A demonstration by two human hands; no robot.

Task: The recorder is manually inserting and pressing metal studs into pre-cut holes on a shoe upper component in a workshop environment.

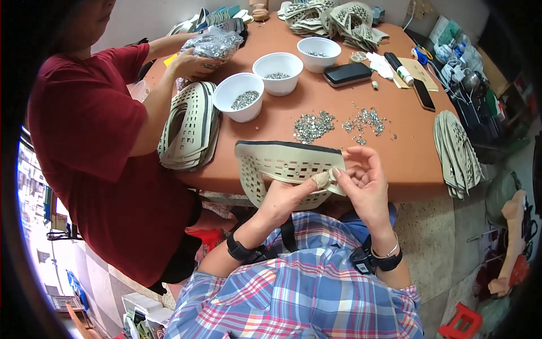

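Note:
A beige perforated shoe upper piece (282,164) with a dark edge lies at the near edge of the orange-brown table (406,152). My left hand (288,198) grips its lower right part, with a bandaged fingertip pressing on it. My right hand (364,181) pinches the piece's right end, fingers curled, touching my left fingertips. Just beyond the piece lie two loose piles of small silver metal studs (313,125), one left and one right.
Three white bowls (240,96) of studs stand in a row. Stacks of beige uppers (189,127) lie at left, right (457,152) and far end. A person in a red shirt (96,147) at left handles a clear bag (212,45). A black case (347,73) and a phone (423,95) lie on the table.

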